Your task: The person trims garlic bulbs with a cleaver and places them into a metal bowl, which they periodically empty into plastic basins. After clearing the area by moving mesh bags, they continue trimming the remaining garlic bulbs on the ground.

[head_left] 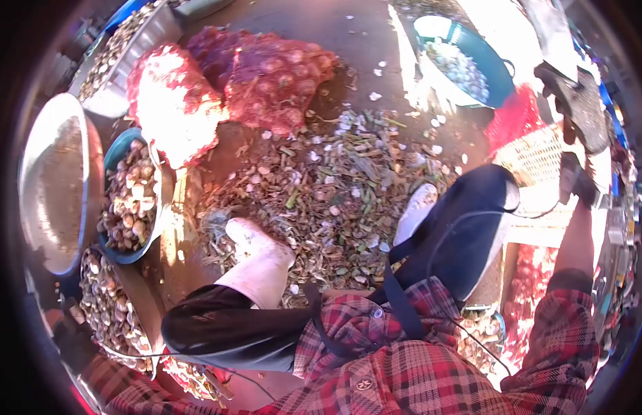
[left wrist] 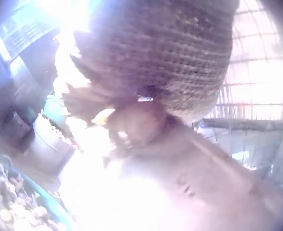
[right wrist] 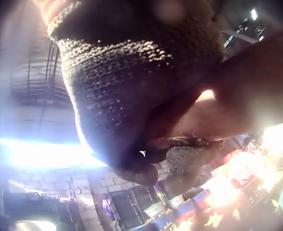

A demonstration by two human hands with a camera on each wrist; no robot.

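My right hand [head_left: 582, 114], in a grey knitted glove [right wrist: 107, 91], is raised at the far right beside a pale upright shape [head_left: 553, 34]. Strong light and shadow hide most of its fingers. My left hand [head_left: 73, 339] is a dark blur at the left edge, beside a container of small bulbs [head_left: 113, 304]. Close up in the left wrist view, its knitted glove [left wrist: 165, 53] fills the top, and a small yellowish bit [left wrist: 103, 116] shows near the thumb [left wrist: 136, 125]. I cannot tell whether either hand holds anything.
Stems and peelings [head_left: 335, 200] cover the floor between my legs. Red mesh sacks [head_left: 279, 76] lie ahead. At left are a teal basin [head_left: 113, 149] of bulbs and a metal pan [head_left: 54, 187]. A teal tub [head_left: 501, 76] of white cloves and a wicker basket [head_left: 535, 155] stand right.
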